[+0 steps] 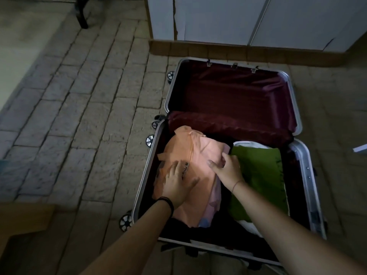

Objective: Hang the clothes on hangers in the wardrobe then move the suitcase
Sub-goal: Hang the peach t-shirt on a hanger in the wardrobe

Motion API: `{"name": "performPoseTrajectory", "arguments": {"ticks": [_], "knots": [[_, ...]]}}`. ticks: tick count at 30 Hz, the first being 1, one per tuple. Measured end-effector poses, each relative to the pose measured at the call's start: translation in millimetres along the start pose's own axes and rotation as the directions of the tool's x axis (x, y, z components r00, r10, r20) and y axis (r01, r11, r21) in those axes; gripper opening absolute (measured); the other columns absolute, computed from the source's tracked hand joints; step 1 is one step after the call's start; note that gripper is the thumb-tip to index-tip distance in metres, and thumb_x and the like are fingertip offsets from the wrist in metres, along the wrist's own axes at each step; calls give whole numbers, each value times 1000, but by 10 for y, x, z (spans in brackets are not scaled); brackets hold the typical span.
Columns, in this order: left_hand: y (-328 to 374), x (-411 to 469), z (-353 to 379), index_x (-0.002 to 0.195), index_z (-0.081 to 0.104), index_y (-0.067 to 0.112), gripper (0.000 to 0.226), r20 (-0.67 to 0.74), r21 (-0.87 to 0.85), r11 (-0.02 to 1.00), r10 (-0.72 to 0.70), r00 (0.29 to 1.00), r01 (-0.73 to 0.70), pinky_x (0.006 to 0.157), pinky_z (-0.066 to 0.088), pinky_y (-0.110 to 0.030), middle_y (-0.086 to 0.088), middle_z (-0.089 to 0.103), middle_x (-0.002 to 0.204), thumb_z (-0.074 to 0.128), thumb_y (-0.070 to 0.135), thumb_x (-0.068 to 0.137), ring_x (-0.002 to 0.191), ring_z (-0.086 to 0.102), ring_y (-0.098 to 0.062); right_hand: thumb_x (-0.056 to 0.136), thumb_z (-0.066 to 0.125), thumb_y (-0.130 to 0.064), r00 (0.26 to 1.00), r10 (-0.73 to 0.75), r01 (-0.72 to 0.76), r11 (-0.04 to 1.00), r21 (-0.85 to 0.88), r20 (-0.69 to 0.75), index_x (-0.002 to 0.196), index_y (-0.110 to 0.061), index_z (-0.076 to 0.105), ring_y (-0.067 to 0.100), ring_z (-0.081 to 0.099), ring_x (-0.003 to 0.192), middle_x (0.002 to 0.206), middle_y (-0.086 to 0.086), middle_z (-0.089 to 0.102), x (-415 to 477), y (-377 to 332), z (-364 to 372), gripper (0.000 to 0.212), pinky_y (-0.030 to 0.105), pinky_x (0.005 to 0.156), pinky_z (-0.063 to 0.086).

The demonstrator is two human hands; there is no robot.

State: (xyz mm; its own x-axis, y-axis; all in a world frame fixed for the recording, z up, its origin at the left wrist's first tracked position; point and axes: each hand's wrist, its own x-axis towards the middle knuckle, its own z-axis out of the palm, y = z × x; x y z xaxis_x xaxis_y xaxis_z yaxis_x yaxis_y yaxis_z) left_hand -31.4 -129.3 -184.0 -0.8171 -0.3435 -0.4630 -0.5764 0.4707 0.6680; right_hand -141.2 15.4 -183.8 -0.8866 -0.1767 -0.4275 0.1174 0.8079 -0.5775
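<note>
On the floor [89,116], the silver, maroon-lined suitcase [148,171] lies open, its length pointing at the wardrobe [218,16]. Inside, the left hand [178,183] lies flat on the orange shirt [190,155]; the right hand [228,171] pinches it.

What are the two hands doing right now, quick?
Left hand: open, flat on the orange top.
Right hand: closed, pinching the edge of the clothes pile.

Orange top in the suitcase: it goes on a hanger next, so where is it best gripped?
The orange top lies folded flat on a pink garment, so take its free right edge from above, where the right hand pinches it; that edge should peel up alone. The left hand lies flat on it.
</note>
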Motion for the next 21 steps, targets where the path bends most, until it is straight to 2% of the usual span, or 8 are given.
{"name": "performPoseTrajectory", "arguments": {"ticks": [3, 5, 8, 10, 12, 15, 19, 21], "knots": [[-61, 11, 56, 150, 16, 20, 79, 28, -61, 998, 12, 1000, -11, 115, 10, -34, -1, 6, 159, 57, 47, 88, 146, 8, -21, 70, 66, -61, 999, 14, -16, 998, -57, -46, 83, -11, 57, 31, 56, 96, 104, 13, 54, -4, -58, 44, 53, 42, 83, 49], [-79, 10, 55, 150, 18, 18, 77, 18, -111, 994, 7, 1000, -5, 115, 11, -32, -1, 8, 159, 57, 45, 89, 146, 9, -18, 73, 69, -54, 997, -40, 39, 999, -10, -61, 75, -14, 53, 29, 56, 94, 101, 11, 56, -43, -153, 32, 44, 42, 84, 49], [-104, 8, 15, 149, 21, 16, 74, 29, -181, 984, 6, 1000, 0, 117, 12, -30, -2, 14, 158, 55, 44, 90, 145, 10, -13, 77, 68, -53, 996, -66, 50, 971, 233, 59, 97, -11, 64, 19, 60, 93, 100, 3, 66, -140, -316, 105, 47, 32, 81, 48], [-130, 11, -15, 149, 23, 15, 71, 31, -205, 979, -5, 1000, 12, 117, 13, -28, -2, 19, 157, 54, 43, 91, 145, 14, -13, 63, 67, -71, 984, 47, -122, 876, 466, 169, 106, -12, 66, 20, 64, 95, 102, 2, 69, -141, -374, 241, 73, 36, 87, 51], [-159, 17, -28, 148, 25, 14, 69, 19, -250, 968, -14, 1000, 19, 116, 15, -26, -3, 23, 156, 54, 41, 92, 144, 19, -13, 51, 68, -79, 956, 162, -277, 775, 568, 246, 111, -12, 64, 27, 65, 99, 110, 8, 69, -53, -325, 401, 90, 45, 92, 52], [-105, -23, -76, 146, 29, 10, 70, -28, -301, 953, -33, 999, 23, 107, 18, -17, -5, 31, 151, 57, 42, 90, 140, 26, -15, 74, 68, -55, 933, 212, -353, 691, 631, 291, 114, -8, 62, 31, 66, 97, 109, 13, 68, -37, -370, 428, 62, 47, 90, 53], [87, -158, -261, 146, 28, 15, 109, -155, -268, 962, -102, 983, 57, 114, 24, -40, -8, 28, 152, 49, 80, 60, 141, 24, -25, 90, 61, -30, 935, 133, -347, 521, 779, 328, 101, -6, 65, 21, 69, 75, 81, 7, 72, -353, -499, 163, 26, 36, 74, 57], [277, -319, -466, 150, 15, 22, 123, -119, -420, 905, -137, 983, 75, 115, 27, -41, 0, 27, 154, 61, 81, 52, 141, 26, -15, 88, 63, -28, 933, 72, -341, 481, 807, 352, 111, -3, 61, 20, 71, 79, 86, 8, 74, -587, -622, -113, 34, 32, 70, 57]]}}
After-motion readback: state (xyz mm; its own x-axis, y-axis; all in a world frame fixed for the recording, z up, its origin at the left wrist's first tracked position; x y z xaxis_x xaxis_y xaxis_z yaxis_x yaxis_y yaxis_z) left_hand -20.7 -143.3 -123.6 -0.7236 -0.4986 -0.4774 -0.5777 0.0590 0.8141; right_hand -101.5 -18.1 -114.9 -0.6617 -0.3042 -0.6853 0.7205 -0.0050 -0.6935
